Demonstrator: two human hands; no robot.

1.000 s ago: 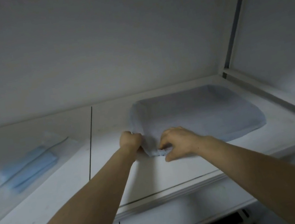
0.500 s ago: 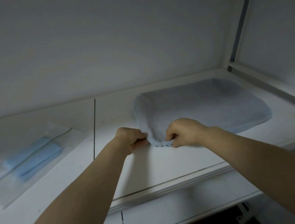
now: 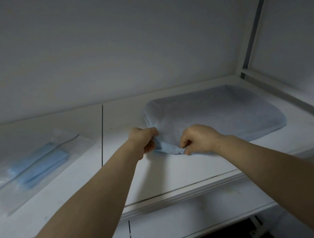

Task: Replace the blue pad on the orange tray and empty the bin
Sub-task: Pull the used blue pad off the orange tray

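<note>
Far left: a flat clear plastic bag (image 3: 37, 182) lies angled on the white worktop (image 3: 181, 169). It holds folded light-blue sheets (image 3: 38, 166), and its closure strip shows as a thin line across it. The bag is well apart from both hands. A dark narrow seam (image 3: 102, 134) runs front to back across the worktop, between the bag and the hands. Just right of the seam is the left hand (image 3: 144, 140), forearm bare. Its fingers are curled round the left edge of the thin pale-blue fabric pad (image 3: 213, 113) at the pad's near-left corner. The pad is spread over a raised rectangular form with rounded corners, which sits on the right half of the worktop near the back wall. The fabric hides that form's colour, so I cannot tell whether it is the tray. The pad is smooth over the top and puckered at the near-left corner, where a brighter blue hem is drawn out toward the camera. The right hand (image 3: 199, 137) pinches that bunched hem on the near edge with thumb and curled fingers. The two hands are close together but not touching, with a short stretch of hem between them. Right of the pad, a white frame post (image 3: 257, 17) with a grey strip rises from the back corner, and a lower rail runs along the worktop's right side. Below the worktop edge are white cabinet fronts (image 3: 191, 224). A small white bracket (image 3: 257, 230) sits at lower right.
</note>
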